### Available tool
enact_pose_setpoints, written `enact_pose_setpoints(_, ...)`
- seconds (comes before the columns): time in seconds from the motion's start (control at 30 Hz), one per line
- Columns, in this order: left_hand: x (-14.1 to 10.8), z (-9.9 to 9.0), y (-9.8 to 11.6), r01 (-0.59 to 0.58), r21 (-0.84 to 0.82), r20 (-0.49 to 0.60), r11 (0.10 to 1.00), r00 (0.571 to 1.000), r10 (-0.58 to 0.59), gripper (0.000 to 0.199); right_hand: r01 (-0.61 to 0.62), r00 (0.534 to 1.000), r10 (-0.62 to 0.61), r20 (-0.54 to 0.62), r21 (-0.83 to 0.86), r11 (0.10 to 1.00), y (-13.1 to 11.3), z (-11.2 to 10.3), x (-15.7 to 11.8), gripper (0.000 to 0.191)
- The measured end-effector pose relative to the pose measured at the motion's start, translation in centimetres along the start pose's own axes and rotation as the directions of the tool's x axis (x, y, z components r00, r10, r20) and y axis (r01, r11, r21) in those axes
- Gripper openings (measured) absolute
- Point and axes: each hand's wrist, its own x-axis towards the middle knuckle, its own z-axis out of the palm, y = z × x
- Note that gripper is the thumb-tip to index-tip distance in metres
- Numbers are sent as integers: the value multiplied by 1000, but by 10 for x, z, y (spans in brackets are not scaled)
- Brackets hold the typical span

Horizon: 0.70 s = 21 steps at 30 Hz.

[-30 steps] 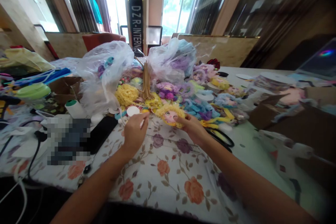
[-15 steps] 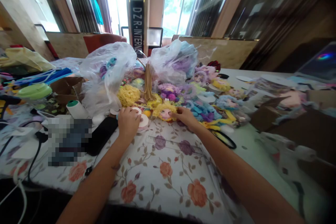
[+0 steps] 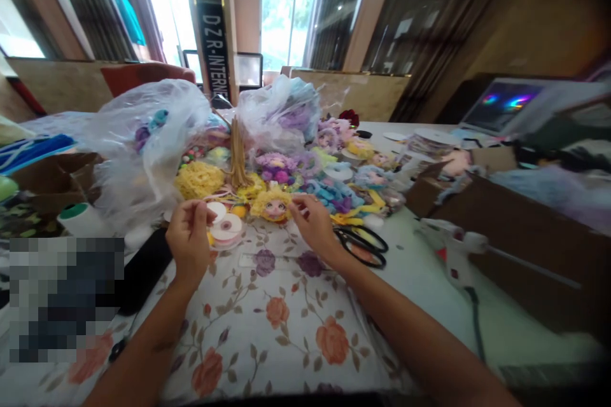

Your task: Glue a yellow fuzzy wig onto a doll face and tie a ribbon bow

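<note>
My left hand (image 3: 189, 238) is raised beside the ribbon spools (image 3: 228, 229), its thumb and fingers pinched together; what they hold, if anything, I cannot make out. A small white disc (image 3: 217, 211) shows just past its fingertips. In the middle lies a doll head (image 3: 275, 206) with curly yellow hair and large eyes, facing me. Right at its right edge is my right hand (image 3: 312, 224), fingers bent and tips drawn together; anything between them is too small to name. Behind the doll head sit a yellow curly bundle (image 3: 199, 180) and a purple-haired doll (image 3: 275, 166).
Black-handled scissors (image 3: 363, 245) and a glue gun (image 3: 453, 248) lie to the right, before a cardboard box (image 3: 515, 267). A clear ruler (image 3: 281, 262) rests on the floral cloth. Plastic bags (image 3: 143, 121) stand behind; a black phone (image 3: 146, 273) and thread cone (image 3: 86, 219) lie left.
The view has swung to the right. My left hand has lifted off the spools, turned and closed into a pinch. My right hand has stayed by the doll head, drawing its fingertips to the hair's edge.
</note>
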Motion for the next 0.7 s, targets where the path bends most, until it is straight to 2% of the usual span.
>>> enact_pose_setpoints(0.03, -8, 1, 4, -34, -13, 14, 999, 999, 34, 17, -27, 997, 23, 72, 60, 998, -10, 1, -6, 35)
enact_pose_setpoints(0.07, -16, 2, 7, -95, 9, 37, 995, 995, 94, 15, -90, 978, 57, 202, 158, 983, -21, 2, -13, 42)
enact_pose_setpoints(0.1, -25, 3, 9, -183, 61, 136, 981, 975, 174, 13, -186, 938, 85, 335, 281, 941, -33, 3, -19, 49)
enact_pose_setpoints(0.13, -33, 4, 10, -320, 89, 229, 943, 928, 293, 11, -284, 885, 88, 458, 379, 881, -43, 3, -26, 53)
enact_pose_setpoints(0.17, -40, 5, 9, -455, 69, 344, 888, 846, 407, 9, -349, 851, 78, 519, 448, 823, -53, 3, -32, 55)
enact_pose_setpoints(0.23, -50, 8, 6, -628, -53, 534, 777, 639, 553, 12, -399, 837, 70, 543, 517, 757, -67, 0, -43, 45)
enact_pose_setpoints(0.27, -52, 10, 5, -670, -102, 580, 735, 561, 591, 15, -397, 847, 82, 525, 525, 753, -71, -2, -47, 38)
enact_pose_setpoints(0.3, -54, 11, 4, -701, -130, 590, 701, 514, 623, 18, -393, 862, 104, 497, 523, 757, -72, -5, -51, 32)
enact_pose_setpoints(0.33, -55, 13, 3, -729, -133, 570, 672, 498, 653, 21, -391, 875, 134, 465, 516, 762, -71, -7, -54, 28)
enact_pose_setpoints(0.4, -55, 14, 3, -772, -112, 496, 626, 502, 708, 24, -413, 890, 211, 405, 518, 749, -64, -11, -58, 27)
enact_pose_setpoints(0.47, -55, 14, 5, -793, -111, 449, 599, 498, 742, 27, -486, 867, 304, 395, 536, 690, -53, -13, -61, 31)
enact_pose_setpoints(0.53, -56, 14, 9, -801, -135, 465, 583, 468, 751, 27, -614, 787, 372, 492, 557, 559, -43, -16, -64, 31)
enact_pose_setpoints(0.6, -58, 14, 13, -819, -145, 480, 556, 433, 763, 23, -744, 667, 373, 645, 550, 380, -36, -19, -67, 30)
enact_pose_setpoints(0.63, -58, 14, 15, -828, -135, 481, 545, 426, 766, 20, -786, 618, 354, 702, 540, 300, -33, -21, -68, 30)
enact_pose_setpoints(0.7, -60, 15, 18, -840, -93, 467, 534, 437, 768, 14, -832, 555, 319, 768, 516, 203, -31, -24, -69, 29)
